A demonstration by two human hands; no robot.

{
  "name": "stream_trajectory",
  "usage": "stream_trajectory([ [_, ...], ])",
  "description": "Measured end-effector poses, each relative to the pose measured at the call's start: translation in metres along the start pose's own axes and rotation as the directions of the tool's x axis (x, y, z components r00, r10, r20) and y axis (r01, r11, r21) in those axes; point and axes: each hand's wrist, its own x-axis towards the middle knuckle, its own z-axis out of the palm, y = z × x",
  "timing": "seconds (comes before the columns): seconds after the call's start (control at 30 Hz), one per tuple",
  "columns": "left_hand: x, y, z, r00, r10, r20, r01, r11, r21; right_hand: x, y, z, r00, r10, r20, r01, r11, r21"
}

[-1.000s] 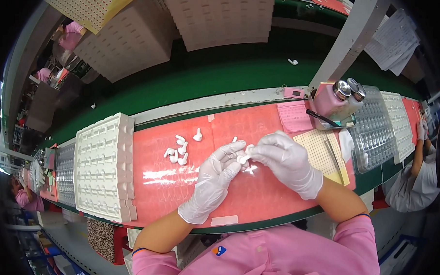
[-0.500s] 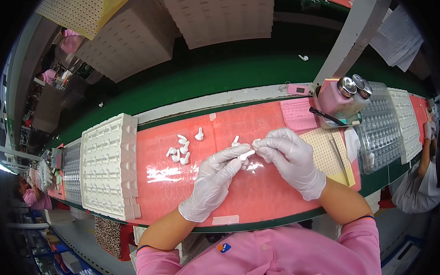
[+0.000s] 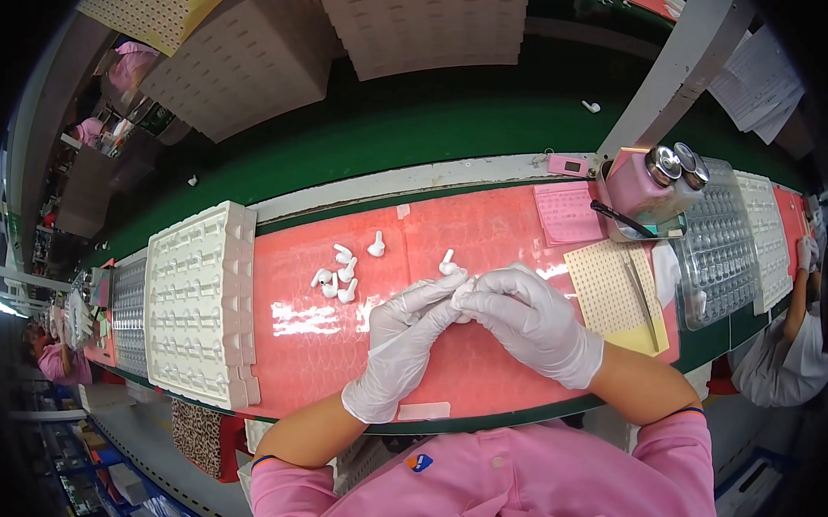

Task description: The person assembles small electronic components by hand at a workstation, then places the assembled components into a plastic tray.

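While both gloved hands meet over the red mat, notes run near to far.
Left hand (image 3: 400,349): fingers stretched out, tips touching the right hand; grip unclear.
Right hand (image 3: 530,319): curled shut over the left fingertips; whatever it pinches is hidden.
Red mat (image 3: 320,346): under both hands.
Small white parts (image 3: 341,272): loose cluster on the mat, just beyond the left hand.
White tray (image 3: 198,306): left of the mat.
Pink bottle (image 3: 637,184): far right.
Green belt (image 3: 382,130): beyond the mat.
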Motion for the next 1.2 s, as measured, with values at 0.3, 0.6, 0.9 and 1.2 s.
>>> stream_trajectory([
  [0.3,0.001,0.005,-0.002,0.999,0.033,-0.036,-0.033,0.999,-0.003,-0.002,-0.003,-0.005,0.956,0.285,-0.076,-0.276,0.955,0.112],
  [0.6,0.004,0.005,-0.002,0.998,0.036,-0.051,-0.037,0.999,-0.007,0.002,0.000,-0.005,0.941,0.321,-0.105,-0.305,0.942,0.141],
  [0.9,0.000,0.009,0.002,1.000,0.004,0.016,-0.003,0.998,-0.070,-0.004,0.000,-0.006,0.963,0.255,-0.083,-0.254,0.967,0.030],
  [1.2,-0.008,0.035,0.000,0.882,0.470,-0.046,-0.453,0.869,0.200,0.000,-0.008,-0.011,0.986,0.158,-0.045,-0.157,0.987,0.016],
])
